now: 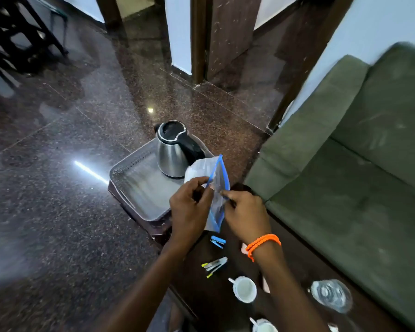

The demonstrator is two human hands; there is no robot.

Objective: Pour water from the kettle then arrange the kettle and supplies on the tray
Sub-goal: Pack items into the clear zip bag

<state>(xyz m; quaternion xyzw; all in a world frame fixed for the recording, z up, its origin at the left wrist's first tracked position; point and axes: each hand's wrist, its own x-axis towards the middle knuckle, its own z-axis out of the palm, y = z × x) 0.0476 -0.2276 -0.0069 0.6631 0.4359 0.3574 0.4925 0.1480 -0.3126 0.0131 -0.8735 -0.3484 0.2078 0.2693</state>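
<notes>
Both hands pinch a clear zip bag (pixel 217 188) by its blue seal — the left hand (pixel 189 212) on one side of the mouth, the right hand (pixel 246 215) on the other, each grip pressed together on the plastic. The bag hangs with its long axis roughly upright, seal edge running up and away from the grip. Just beyond the grip, the kettle (pixel 175 149) already stands upright on the tray (pixel 134 185), spout pointing away. Below the grip, clips (pixel 218 242), a cup (pixel 244 289) and a water bottle (pixel 331 295) lie on the worktop — judging by that, arranging remains unfinished.
</notes>
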